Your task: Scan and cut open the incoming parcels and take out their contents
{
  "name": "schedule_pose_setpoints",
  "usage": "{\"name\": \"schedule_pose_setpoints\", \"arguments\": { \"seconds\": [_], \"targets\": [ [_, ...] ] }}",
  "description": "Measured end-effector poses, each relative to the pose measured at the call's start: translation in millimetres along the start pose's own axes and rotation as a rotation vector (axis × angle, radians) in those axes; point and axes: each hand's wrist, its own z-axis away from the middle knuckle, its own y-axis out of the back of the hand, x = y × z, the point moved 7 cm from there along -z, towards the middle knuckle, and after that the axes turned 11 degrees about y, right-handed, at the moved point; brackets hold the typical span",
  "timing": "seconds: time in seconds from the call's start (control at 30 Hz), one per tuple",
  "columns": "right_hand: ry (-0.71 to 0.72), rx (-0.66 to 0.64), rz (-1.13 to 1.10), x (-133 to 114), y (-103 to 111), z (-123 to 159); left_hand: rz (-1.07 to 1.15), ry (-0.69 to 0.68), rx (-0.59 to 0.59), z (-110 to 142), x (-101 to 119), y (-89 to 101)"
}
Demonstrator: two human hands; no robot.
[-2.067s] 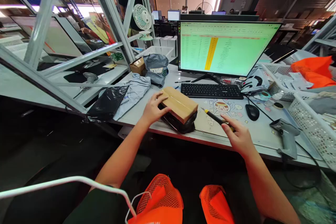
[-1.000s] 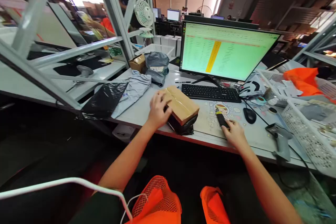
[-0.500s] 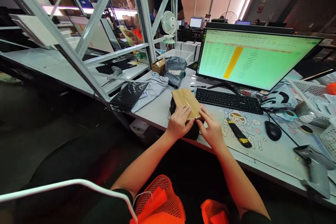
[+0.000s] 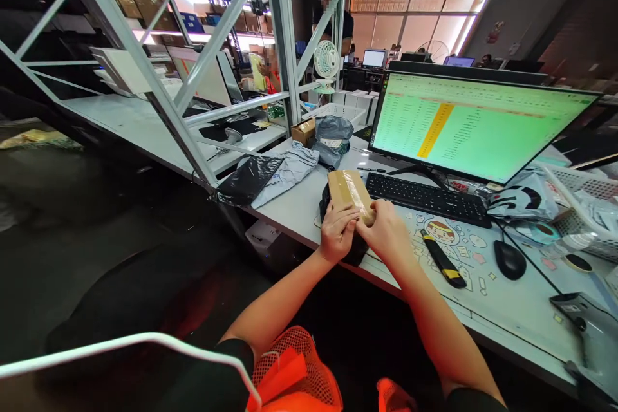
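Warehouse shelving rises at upper left behind a pale grey worktop (image 4: 290, 199). At frame centre, the left hand (image 4: 338, 232) and right hand (image 4: 386, 235) both grasp the near end of a taped brown cardboard box (image 4: 348, 192), which lies on a black plastic bag (image 4: 324, 201).

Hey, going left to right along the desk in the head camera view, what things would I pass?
Black bag → cardboard box held by both hands → utility knife → mouse → barcode scanner.
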Motion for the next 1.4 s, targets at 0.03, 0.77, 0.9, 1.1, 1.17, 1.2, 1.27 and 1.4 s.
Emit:
{"name": "schedule_pose_setpoints", "arguments": {
  "seconds": [0.03,0.77,0.9,1.1,1.17,1.2,1.27,1.4],
  "targets": [
    [0.038,-0.025,0.001,0.2,3.2,0.3,0.015,-0.007,-0.093,-6.3,4.7,-0.8],
    [0.455,0.434,0.122,9.6,16.2,19.0,-0.004,-0.234,-0.767,-53.4,38.7,-38.7],
    [0.333,0.484,0.065,18.8,12.8,16.4,-0.099,-0.381,-0.84,-43.5,44.7,-45.0],
    [0.136,0.52,-0.057,34.5,6.7,14.3,-0.263,-0.389,-0.752,-36.5,48.7,-43.7],
    [-0.046,0.508,-0.139,50.8,1.3,14.4,-0.243,-0.387,-0.679,-32.0,49.5,-37.0],
    [-0.153,0.496,-0.201,60.4,-2.8,15.4,-0.223,-0.384,-0.622,-29.8,49.0,-32.4],
    [-0.338,0.475,-0.319,76.4,-12.3,18.7,-0.154,-0.387,-0.458,-25.6,46.6,-20.7],
    [-0.486,0.482,-0.57,87.9,-34.2,25.2,0.0,-0.403,-0.098,-8.9,33.1,2.5]
  ]
}}
